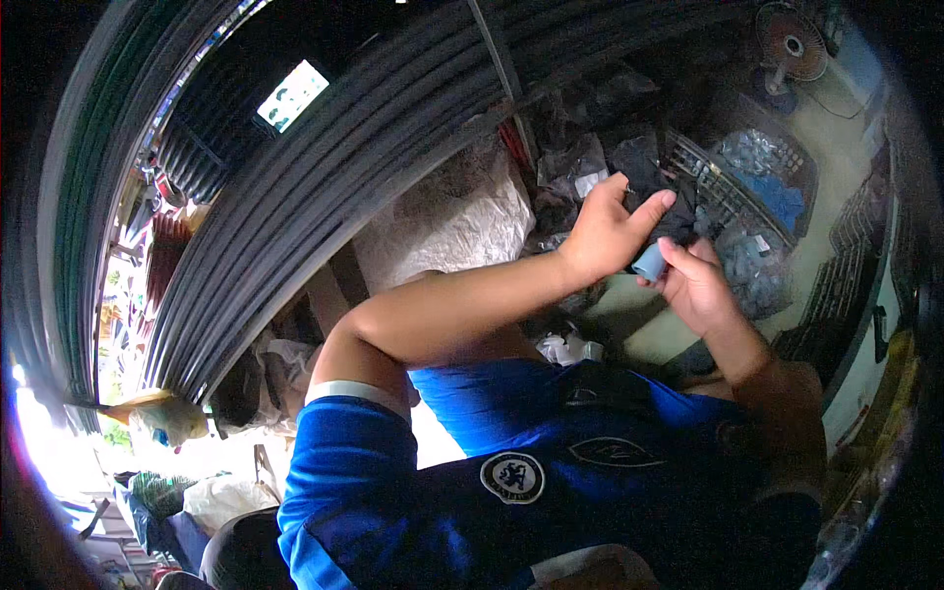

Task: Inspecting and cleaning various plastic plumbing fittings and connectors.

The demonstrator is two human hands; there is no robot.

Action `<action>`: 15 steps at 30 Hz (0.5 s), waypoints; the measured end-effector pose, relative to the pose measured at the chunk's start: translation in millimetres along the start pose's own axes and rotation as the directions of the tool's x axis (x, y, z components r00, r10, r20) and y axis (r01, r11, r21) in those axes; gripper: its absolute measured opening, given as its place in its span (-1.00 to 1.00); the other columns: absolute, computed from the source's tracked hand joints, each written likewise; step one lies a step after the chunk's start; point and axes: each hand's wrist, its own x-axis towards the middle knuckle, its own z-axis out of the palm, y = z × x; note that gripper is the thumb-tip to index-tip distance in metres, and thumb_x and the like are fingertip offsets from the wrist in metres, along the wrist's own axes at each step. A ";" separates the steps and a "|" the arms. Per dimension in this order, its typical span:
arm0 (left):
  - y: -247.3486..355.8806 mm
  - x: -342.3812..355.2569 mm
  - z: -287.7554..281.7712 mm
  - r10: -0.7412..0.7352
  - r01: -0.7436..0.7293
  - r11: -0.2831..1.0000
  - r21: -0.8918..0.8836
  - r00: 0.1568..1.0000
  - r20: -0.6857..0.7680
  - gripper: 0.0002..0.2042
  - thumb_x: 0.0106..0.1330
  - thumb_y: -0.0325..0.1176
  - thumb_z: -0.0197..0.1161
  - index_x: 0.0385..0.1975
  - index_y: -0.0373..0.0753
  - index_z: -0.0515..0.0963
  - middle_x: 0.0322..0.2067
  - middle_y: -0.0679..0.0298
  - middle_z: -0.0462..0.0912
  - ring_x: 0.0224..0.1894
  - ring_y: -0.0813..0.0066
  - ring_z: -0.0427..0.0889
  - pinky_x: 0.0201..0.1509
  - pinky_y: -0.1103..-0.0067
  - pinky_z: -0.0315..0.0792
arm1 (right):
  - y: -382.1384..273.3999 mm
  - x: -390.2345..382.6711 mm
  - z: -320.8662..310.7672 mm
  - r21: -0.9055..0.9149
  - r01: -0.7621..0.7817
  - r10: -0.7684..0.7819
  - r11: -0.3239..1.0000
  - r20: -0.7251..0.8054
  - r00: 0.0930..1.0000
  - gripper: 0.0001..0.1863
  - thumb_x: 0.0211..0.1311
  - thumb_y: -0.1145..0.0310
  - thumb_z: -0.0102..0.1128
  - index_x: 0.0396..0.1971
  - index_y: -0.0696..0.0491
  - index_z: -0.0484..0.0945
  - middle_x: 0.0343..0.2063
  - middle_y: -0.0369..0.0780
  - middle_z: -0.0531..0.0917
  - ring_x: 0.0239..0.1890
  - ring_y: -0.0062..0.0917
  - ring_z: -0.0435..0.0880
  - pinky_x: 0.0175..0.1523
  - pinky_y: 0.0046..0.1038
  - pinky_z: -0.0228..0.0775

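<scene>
Between the thumb and fingers of my right hand (696, 283) is a short light-blue pipe fitting (649, 263), like a small plastic tube. My left hand (608, 232) is just to its left and slightly farther away, with the thumb stretched to the right. Its fingers curl around a black thing (667, 218), whose shape is lost in shadow. Clear plastic bags (752, 258) of grey-blue pieces lie past my right hand, beside a dark slatted crate (733, 182).
Long stacked grey pipes (324, 216) run along my left, with a whitish sack (452, 211) beside them. A fan (793, 45) stands at the far right. A lit screen (293, 95) shows at upper left. More racked lengths (836, 285) stand at the right.
</scene>
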 end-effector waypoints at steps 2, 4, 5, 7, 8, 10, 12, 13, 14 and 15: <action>-0.9 6.3 -7.6 -0.008 0.005 0.963 0.270 1.000 0.008 -0.75 0.40 -0.28 0.34 -0.17 -0.38 0.62 -0.29 0.12 0.76 -0.26 0.43 0.70 -0.15 0.46 0.56 | -1.5 8.9 1.0 -0.401 0.266 -0.266 0.876 0.057 0.962 -0.61 0.27 0.55 0.31 0.08 0.18 0.47 -0.18 -0.27 0.66 -0.15 -0.59 0.66 0.03 -0.43 0.55; 0.5 16.6 -20.7 0.047 -0.102 0.807 0.582 0.993 0.109 -0.70 0.34 -0.25 0.39 -0.11 -0.38 0.64 -0.24 -0.02 0.76 -0.17 0.13 0.77 -0.05 0.35 0.58 | 0.1 16.7 1.1 -0.418 0.413 -0.397 0.809 0.130 0.909 -0.60 0.24 0.54 0.36 0.06 0.18 0.48 -0.13 -0.27 0.64 -0.09 -0.62 0.62 0.05 -0.48 0.52; 1.2 26.5 -26.4 0.355 -0.380 0.764 0.521 0.923 0.152 -0.64 0.24 -0.14 0.44 -0.26 -0.36 0.63 -0.38 -0.19 0.67 -0.26 -0.17 0.69 -0.17 0.22 0.57 | 1.4 20.0 -1.0 -0.430 0.361 -0.363 0.828 0.080 0.928 -0.61 0.23 0.52 0.38 0.04 0.17 0.50 -0.12 -0.27 0.63 -0.07 -0.63 0.61 0.03 -0.47 0.52; 7.6 46.6 -56.0 0.468 -0.354 0.447 0.822 0.875 0.123 -0.52 0.14 -0.21 0.50 0.01 -0.35 0.62 -0.06 -0.13 0.69 0.05 -0.06 0.67 0.12 0.28 0.54 | 0.6 25.5 -13.8 -0.752 0.437 -0.419 0.493 0.235 0.877 -0.63 0.17 0.50 0.43 -0.02 0.13 0.55 -0.13 -0.26 0.64 -0.07 -0.60 0.62 -0.01 -0.47 0.53; 14.5 62.3 -75.1 0.322 -0.221 0.511 0.830 0.945 0.054 -0.43 0.18 -0.13 0.48 0.15 -0.29 0.58 0.13 -0.07 0.62 0.20 0.02 0.58 0.30 0.34 0.40 | 1.0 29.6 -22.7 -0.821 0.497 -0.440 0.283 0.349 0.827 -0.63 0.11 0.49 0.46 -0.06 0.12 0.59 -0.18 -0.23 0.65 -0.12 -0.53 0.65 -0.04 -0.45 0.54; 26.0 79.1 -103.0 0.613 -0.264 0.531 0.805 0.775 -0.150 -0.75 0.39 -0.28 0.32 -0.13 -0.36 0.64 -0.36 0.13 0.75 -0.34 0.12 0.70 -0.26 0.34 0.55 | 0.3 40.9 -47.0 -0.921 0.357 -0.274 0.155 0.307 0.911 -0.62 0.11 0.52 0.44 -0.04 0.16 0.59 -0.10 -0.22 0.65 -0.04 -0.49 0.66 0.08 -0.43 0.52; 39.0 81.4 -122.5 0.324 -0.181 0.845 0.504 0.922 -0.212 -0.76 0.42 -0.29 0.30 -0.16 -0.38 0.64 -0.42 0.27 0.69 -0.37 0.38 0.64 -0.32 0.46 0.49 | 10.4 68.0 -71.4 -0.957 0.241 -0.208 0.164 0.205 0.956 -0.57 0.09 0.48 0.47 -0.01 0.14 0.60 -0.12 -0.20 0.69 -0.05 -0.47 0.68 0.08 -0.43 0.53; 47.2 80.3 -128.9 0.164 -0.098 0.941 0.323 0.969 -0.184 -0.77 0.43 -0.30 0.29 -0.17 -0.39 0.64 -0.45 0.34 0.67 -0.39 0.51 0.60 -0.35 0.52 0.46 | 14.5 85.2 -83.9 -0.968 0.181 -0.179 0.172 0.150 0.972 -0.56 0.08 0.47 0.47 0.01 0.14 0.60 -0.13 -0.19 0.71 -0.05 -0.46 0.69 0.08 -0.42 0.53; 53.4 75.4 -130.3 0.163 -0.085 0.935 0.344 0.965 -0.205 -0.77 0.45 -0.29 0.27 -0.17 -0.39 0.64 -0.45 0.39 0.64 -0.39 0.61 0.55 -0.36 0.58 0.42 | 18.7 103.0 -95.7 -0.975 0.103 -0.164 0.196 0.071 0.984 -0.54 0.07 0.44 0.48 0.02 0.14 0.61 -0.14 -0.16 0.74 -0.04 -0.47 0.71 0.08 -0.41 0.53; 59.7 69.5 -130.4 0.166 -0.074 0.928 0.365 0.960 -0.225 -0.77 0.47 -0.29 0.26 -0.18 -0.38 0.65 -0.45 0.43 0.61 -0.39 0.70 0.50 -0.38 0.65 0.38 | 23.1 123.0 -106.1 -0.985 0.162 -0.270 0.060 0.140 0.953 -0.51 0.00 0.37 0.52 0.00 0.09 0.62 -0.19 -0.11 0.73 -0.15 -0.31 0.73 -0.02 -0.35 0.55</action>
